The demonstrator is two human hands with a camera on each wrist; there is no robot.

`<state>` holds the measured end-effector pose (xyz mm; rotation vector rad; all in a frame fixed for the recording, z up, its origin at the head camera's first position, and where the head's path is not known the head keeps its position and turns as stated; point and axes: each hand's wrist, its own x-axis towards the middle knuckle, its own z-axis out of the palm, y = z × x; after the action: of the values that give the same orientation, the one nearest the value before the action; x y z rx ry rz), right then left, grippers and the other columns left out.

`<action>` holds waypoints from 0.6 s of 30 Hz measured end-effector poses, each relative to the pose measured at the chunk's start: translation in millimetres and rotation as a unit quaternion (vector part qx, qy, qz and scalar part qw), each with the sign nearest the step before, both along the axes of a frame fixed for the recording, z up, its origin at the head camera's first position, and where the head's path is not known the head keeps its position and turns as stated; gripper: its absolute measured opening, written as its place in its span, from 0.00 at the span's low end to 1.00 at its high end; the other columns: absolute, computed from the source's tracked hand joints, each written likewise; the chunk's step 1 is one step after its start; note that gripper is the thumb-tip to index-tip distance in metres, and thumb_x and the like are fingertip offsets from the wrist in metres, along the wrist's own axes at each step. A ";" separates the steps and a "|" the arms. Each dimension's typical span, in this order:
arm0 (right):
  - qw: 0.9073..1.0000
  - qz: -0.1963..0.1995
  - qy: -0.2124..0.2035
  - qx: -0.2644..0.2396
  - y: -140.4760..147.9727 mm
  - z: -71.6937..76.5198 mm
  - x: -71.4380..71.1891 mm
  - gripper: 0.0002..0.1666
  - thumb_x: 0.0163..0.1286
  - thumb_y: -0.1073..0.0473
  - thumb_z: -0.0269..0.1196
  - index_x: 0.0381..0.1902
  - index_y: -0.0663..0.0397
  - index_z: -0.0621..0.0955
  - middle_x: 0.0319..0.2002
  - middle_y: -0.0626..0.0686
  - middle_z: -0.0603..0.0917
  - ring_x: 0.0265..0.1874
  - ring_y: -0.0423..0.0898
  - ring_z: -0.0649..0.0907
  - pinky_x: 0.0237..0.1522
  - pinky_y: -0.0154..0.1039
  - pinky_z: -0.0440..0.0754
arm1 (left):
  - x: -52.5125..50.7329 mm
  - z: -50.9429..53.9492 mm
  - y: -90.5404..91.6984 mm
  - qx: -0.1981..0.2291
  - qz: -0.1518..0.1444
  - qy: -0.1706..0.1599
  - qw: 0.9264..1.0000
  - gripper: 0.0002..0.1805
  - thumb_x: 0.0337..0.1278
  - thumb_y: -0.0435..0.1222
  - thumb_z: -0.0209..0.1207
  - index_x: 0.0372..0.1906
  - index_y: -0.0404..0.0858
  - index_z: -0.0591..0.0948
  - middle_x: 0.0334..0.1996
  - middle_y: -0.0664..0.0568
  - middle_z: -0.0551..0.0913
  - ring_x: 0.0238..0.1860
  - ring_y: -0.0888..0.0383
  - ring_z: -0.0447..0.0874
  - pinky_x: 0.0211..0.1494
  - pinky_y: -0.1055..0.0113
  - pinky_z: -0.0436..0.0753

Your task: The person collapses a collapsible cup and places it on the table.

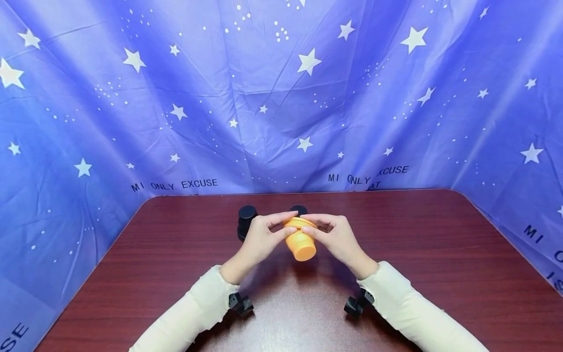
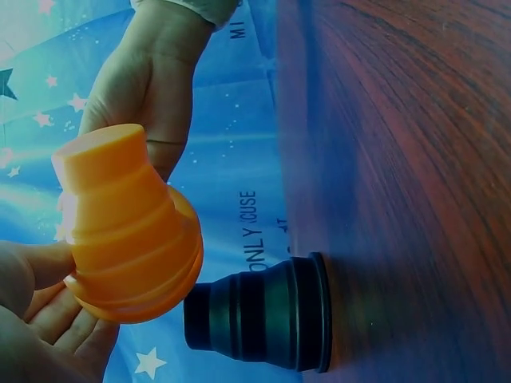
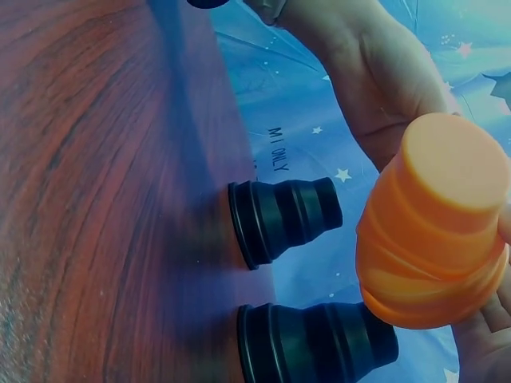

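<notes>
An orange collapsible cup (image 1: 302,247), ribbed and tapering, is held above the table with its narrow flat base tilted toward the head camera. My left hand (image 1: 260,238) pinches its wide rim from the left, thumb on the near side. Opposite it, my right hand (image 1: 343,239) grips the same rim between thumb and fingers. In the left wrist view the cup's side (image 2: 120,215) looks dented and skewed near the rim. The right wrist view shows the base (image 3: 459,159) as a smooth disc. The inside of the cup is hidden.
Two black collapsible cups stand wide end down behind the hands: one at the left (image 1: 247,213), the other (image 1: 299,209) mostly hidden by the hands and orange cup. The brown wooden table (image 1: 418,234) meets a blue star-patterned curtain (image 1: 264,73). Black devices (image 1: 241,304) hang under both cuffs.
</notes>
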<state>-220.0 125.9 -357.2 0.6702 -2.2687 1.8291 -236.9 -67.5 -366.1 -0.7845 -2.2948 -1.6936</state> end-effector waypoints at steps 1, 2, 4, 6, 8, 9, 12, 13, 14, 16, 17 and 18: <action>1.000 0.002 0.004 -0.002 -0.8 2.8 2.2 0.16 0.59 0.70 0.65 0.47 0.71 0.81 0.41 0.65 0.85 0.33 0.35 0.84 0.37 0.32 0.82 | -0.2 -0.3 -0.5 0.004 -0.004 0.002 1.000 0.18 0.51 0.30 0.66 0.50 0.35 0.83 0.47 0.45 0.84 0.52 0.54 0.80 0.52 0.61 0.80; 1.000 0.004 0.006 -0.004 -1.4 4.7 3.6 0.16 0.59 0.71 0.65 0.46 0.72 0.81 0.41 0.66 0.84 0.33 0.35 0.83 0.37 0.31 0.82 | -0.8 -0.8 -1.2 0.008 -0.012 0.003 1.000 0.18 0.51 0.30 0.66 0.51 0.35 0.83 0.48 0.45 0.84 0.53 0.54 0.80 0.52 0.61 0.79; 1.000 0.006 0.008 -0.011 -1.6 4.7 3.2 0.16 0.59 0.72 0.65 0.46 0.73 0.81 0.40 0.66 0.84 0.33 0.34 0.83 0.36 0.31 0.82 | -2.0 -1.0 -2.6 0.019 -0.031 0.002 0.999 0.18 0.53 0.31 0.65 0.52 0.35 0.82 0.48 0.44 0.83 0.53 0.54 0.80 0.54 0.60 0.79; 1.000 0.002 0.010 -0.014 -0.5 -0.3 -0.9 0.16 0.59 0.71 0.65 0.46 0.71 0.81 0.40 0.65 0.85 0.32 0.35 0.84 0.36 0.31 0.82 | -3.3 -0.4 -4.3 0.032 -0.052 -0.006 0.998 0.19 0.54 0.31 0.64 0.53 0.34 0.81 0.50 0.43 0.82 0.54 0.54 0.79 0.55 0.60 0.78; 1.000 -0.001 0.013 -0.024 0.9 -6.0 -5.3 0.16 0.59 0.71 0.66 0.46 0.69 0.82 0.39 0.63 0.86 0.32 0.35 0.84 0.35 0.31 0.82 | -4.8 -0.4 -6.2 0.061 -0.075 -0.032 0.995 0.20 0.57 0.31 0.62 0.55 0.33 0.79 0.52 0.42 0.81 0.55 0.54 0.78 0.56 0.62 0.77; 0.999 -0.002 0.014 -0.031 1.9 -8.7 -7.3 0.16 0.59 0.70 0.66 0.47 0.68 0.82 0.38 0.61 0.86 0.32 0.36 0.84 0.34 0.31 0.82 | -5.4 -0.6 -7.2 0.074 -0.082 -0.046 0.993 0.20 0.58 0.30 0.61 0.56 0.33 0.78 0.53 0.42 0.80 0.55 0.55 0.78 0.57 0.63 0.76; 0.998 0.001 0.015 -0.059 4.1 -14.2 -11.6 0.17 0.60 0.69 0.65 0.48 0.67 0.82 0.36 0.53 0.87 0.32 0.38 0.84 0.34 0.32 0.82 | -5.5 -1.0 -10.1 0.111 -0.100 -0.084 0.985 0.22 0.60 0.30 0.58 0.60 0.32 0.75 0.57 0.41 0.77 0.57 0.56 0.76 0.57 0.67 0.76; 0.997 0.007 0.017 -0.073 4.6 -14.6 -11.9 0.17 0.60 0.69 0.65 0.49 0.68 0.81 0.35 0.51 0.88 0.32 0.38 0.84 0.33 0.33 0.82 | -5.4 -1.3 -10.8 0.119 -0.107 -0.094 0.982 0.23 0.60 0.30 0.58 0.61 0.31 0.73 0.58 0.41 0.76 0.57 0.57 0.76 0.57 0.68 0.75; 0.996 0.010 0.017 -0.085 5.1 -15.2 -12.4 0.17 0.60 0.69 0.65 0.49 0.69 0.81 0.34 0.49 0.87 0.31 0.39 0.84 0.33 0.33 0.82 | -5.2 -1.8 -11.3 0.120 -0.113 -0.100 0.981 0.24 0.61 0.30 0.57 0.62 0.31 0.72 0.59 0.41 0.76 0.58 0.57 0.75 0.57 0.68 0.76; 0.994 0.019 0.018 -0.106 5.7 -15.8 -13.0 0.18 0.61 0.69 0.64 0.49 0.71 0.80 0.34 0.46 0.87 0.32 0.39 0.84 0.33 0.33 0.82 | -4.7 -2.8 -11.8 0.119 -0.124 -0.109 0.979 0.25 0.61 0.30 0.56 0.64 0.30 0.70 0.60 0.40 0.75 0.57 0.58 0.75 0.55 0.69 0.76; 0.993 0.023 0.017 -0.113 5.8 -15.7 -12.9 0.18 0.61 0.70 0.64 0.49 0.72 0.79 0.34 0.45 0.87 0.31 0.39 0.84 0.33 0.33 0.82 | -4.5 -3.5 -11.6 0.117 -0.127 -0.110 0.979 0.26 0.62 0.30 0.56 0.64 0.30 0.69 0.60 0.40 0.75 0.56 0.59 0.76 0.54 0.69 0.77; 0.993 0.025 0.018 -0.118 5.8 -15.4 -12.8 0.18 0.61 0.70 0.64 0.50 0.73 0.79 0.34 0.45 0.87 0.32 0.39 0.84 0.33 0.33 0.82 | -4.4 -4.2 -11.4 0.116 -0.128 -0.112 0.979 0.26 0.62 0.31 0.56 0.65 0.31 0.69 0.59 0.40 0.75 0.55 0.59 0.76 0.53 0.69 0.77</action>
<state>-232.8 131.7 -372.6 0.7180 -1.9872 2.0470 -241.3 -79.0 -370.2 -0.9098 -2.1472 -2.2203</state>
